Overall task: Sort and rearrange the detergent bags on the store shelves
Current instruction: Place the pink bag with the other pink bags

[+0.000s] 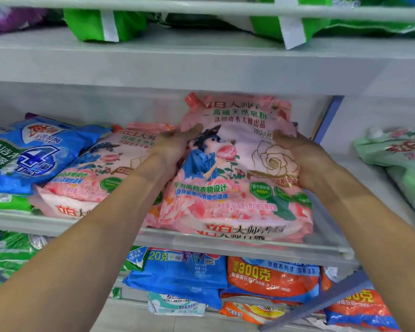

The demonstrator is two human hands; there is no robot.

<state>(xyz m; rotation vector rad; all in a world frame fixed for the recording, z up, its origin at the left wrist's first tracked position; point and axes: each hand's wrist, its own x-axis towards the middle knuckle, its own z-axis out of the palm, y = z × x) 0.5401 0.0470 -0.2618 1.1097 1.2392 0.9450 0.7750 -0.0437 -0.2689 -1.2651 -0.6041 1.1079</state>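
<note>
- Two bare forearms [94, 224] enter from the bottom edge and converge on the mid shelf.
- Lower shelf, nearest: blue pack [177, 274] and orange pack [271, 276] lie flat side by side. Not involved.
- Shelf lip [237, 245]: pale, w/ clear front guard. Base of pink bag [237, 178] sits right behind it.
- Left hand [175, 144]: clasps the bag's L edge, thumb on the printed face, fingers hidden behind.
- Right hand [300, 156]: fingers wrapped round the R edge at approx. the same height. Both are holding; neither is nearer.
- Key relation: bag lies directly between the hands, long axis front-to-rear, tilted up. Red cap [193, 100] is at the far top-L corner, close under upper shelf board [201, 75].
- Any push would run along that axis. Headroom at the cap end looks tight, judged the main snag risk.
- Beneath: same print repeats at the base, so prob. a like bag underneath; can't confirm.
- Neighbours L: second pink bag [101, 168] touching, lying on a slant. Blue bag [34, 154] beyond it, over a green pack [7, 200].
- Neighbour R: mint bag [393, 149], well apart, past blue upright [326, 121].
- Room: bare shelf strip to R of the held bag, so space to square it up.
- Judgement: step is seating and aligning the pink bag w/ its pair. Sorting only part done, as blue and green are mixed on L.
- Far top: green bags [106, 25] on the upper shelf, behind rail [201, 6].
</note>
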